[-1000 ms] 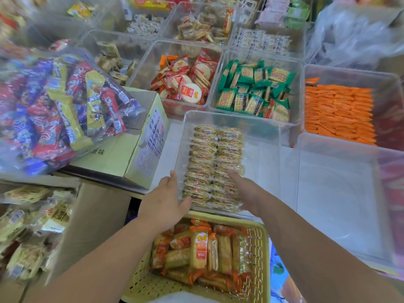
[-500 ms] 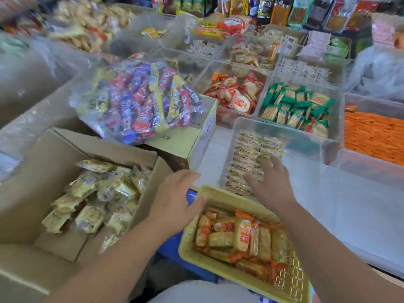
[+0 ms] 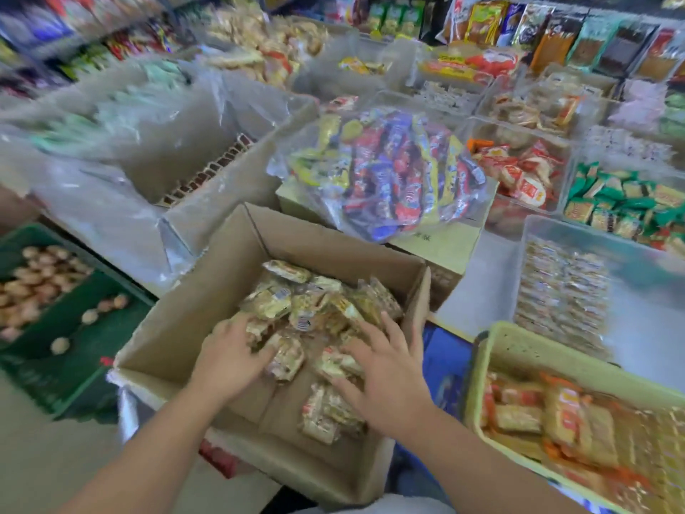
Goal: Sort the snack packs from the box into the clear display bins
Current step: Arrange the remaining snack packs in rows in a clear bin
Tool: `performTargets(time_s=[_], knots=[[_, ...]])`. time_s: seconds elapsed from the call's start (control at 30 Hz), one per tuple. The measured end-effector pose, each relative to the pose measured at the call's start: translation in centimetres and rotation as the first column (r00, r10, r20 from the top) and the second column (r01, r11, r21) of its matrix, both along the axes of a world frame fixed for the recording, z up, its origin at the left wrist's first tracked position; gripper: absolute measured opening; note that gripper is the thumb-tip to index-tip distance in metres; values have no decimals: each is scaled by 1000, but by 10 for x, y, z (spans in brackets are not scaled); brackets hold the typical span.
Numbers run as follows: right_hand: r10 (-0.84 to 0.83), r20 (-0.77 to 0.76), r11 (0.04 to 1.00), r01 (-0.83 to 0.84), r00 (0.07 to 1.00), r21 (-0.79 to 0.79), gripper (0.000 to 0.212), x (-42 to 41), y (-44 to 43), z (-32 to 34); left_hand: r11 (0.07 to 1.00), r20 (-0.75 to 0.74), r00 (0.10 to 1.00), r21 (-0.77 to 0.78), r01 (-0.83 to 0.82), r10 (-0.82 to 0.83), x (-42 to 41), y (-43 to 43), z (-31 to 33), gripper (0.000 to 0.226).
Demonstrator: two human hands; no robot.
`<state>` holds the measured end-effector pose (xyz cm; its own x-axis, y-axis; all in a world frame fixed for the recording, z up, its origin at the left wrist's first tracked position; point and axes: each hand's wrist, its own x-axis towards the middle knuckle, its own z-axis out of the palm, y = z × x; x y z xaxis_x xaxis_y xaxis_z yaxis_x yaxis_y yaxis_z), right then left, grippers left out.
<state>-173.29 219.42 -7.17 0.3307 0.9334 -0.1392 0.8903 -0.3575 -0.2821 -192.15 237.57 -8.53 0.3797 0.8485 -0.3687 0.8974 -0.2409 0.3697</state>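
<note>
Yellow-wrapped snack packs lie under both hands. Left hand curls into the pile, grip unclear; right hand spread flat on packs. All inside the open brown cardboard box. Gathering step. Next: scoop a handful, carry it right to the half-filled clear plastic bin.

Left hand and right hand touch snack packs in the box.

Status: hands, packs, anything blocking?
In the cardboard box: left hand on the snack packs, grip unclear; right hand spread flat on them. To the right, clear bin part-filled. Nothing over the box in the way.
</note>
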Motion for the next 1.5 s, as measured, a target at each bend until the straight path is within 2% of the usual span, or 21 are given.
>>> performTargets(time_s=[0.13,0.2,0.33,0.6,0.7,0.83,0.93,1.07,1.27,1.5], knots=[[-128,160,987,141,979,-77,64,-17,14,-4,978,-13,993,-174,-116,115,-12,59,-21,73],[-158,175,984,170,972,-55,59,-17,12,-7,952,7,983,-252,-175,182,-9,80,-34,77],[-220,164,965,239,962,-106,64,-17,8,-15,905,-71,975,-363,-222,211,2,100,-57,97],[-269,185,954,287,945,-82,65,-18,9,-21,768,-43,897,-499,-402,441,18,107,-79,104],[-265,189,953,287,945,-96,67,-19,10,-19,731,-22,872,-535,-424,489,22,103,-81,98],[-259,201,953,284,945,-105,66,-19,12,-17,620,-36,837,-655,-433,546,29,104,-85,93],[-267,208,954,289,941,-84,62,-19,11,-19,438,-98,793,-790,-430,602,34,102,-82,85],[-275,212,953,296,938,-69,60,-18,11,-21,268,-165,665,-825,-497,728,40,97,-84,72],[-285,230,955,297,931,-22,54,-18,8,-23,237,-179,640,-828,-508,747,36,88,-83,44],[-295,229,953,302,928,5,52,-18,8,-24,216,-151,699,-887,-408,699,36,84,-83,52]])
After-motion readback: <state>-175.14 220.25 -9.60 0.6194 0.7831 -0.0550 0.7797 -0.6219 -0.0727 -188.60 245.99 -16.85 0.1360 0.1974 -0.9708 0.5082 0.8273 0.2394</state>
